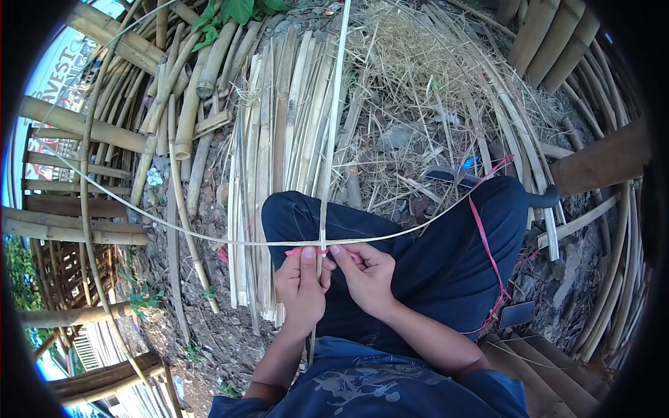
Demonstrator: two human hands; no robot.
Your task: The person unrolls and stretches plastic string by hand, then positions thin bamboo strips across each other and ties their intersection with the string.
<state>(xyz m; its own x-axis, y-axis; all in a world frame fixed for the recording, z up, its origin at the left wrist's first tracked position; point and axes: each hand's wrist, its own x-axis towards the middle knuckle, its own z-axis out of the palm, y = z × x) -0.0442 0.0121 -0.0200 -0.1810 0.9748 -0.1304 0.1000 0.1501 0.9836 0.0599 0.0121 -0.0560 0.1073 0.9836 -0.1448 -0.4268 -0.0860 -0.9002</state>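
My left hand (301, 285) and my right hand (366, 275) meet over my lap, pinching the spot where two thin bamboo strips cross. One strip (333, 118) runs straight away from me, the other strip (174, 226) bends across from left to right. A pink plastic string (304, 251) is wrapped at the crossing between my fingers. Its long tail (488, 251) trails over my right knee.
A pile of split bamboo slats (279, 139) lies in front of my knees, with round bamboo poles (188, 104) to the left and dry grass behind. A blue-handled knife (453, 174) rests by my right knee. Wooden posts (599, 164) stand at right.
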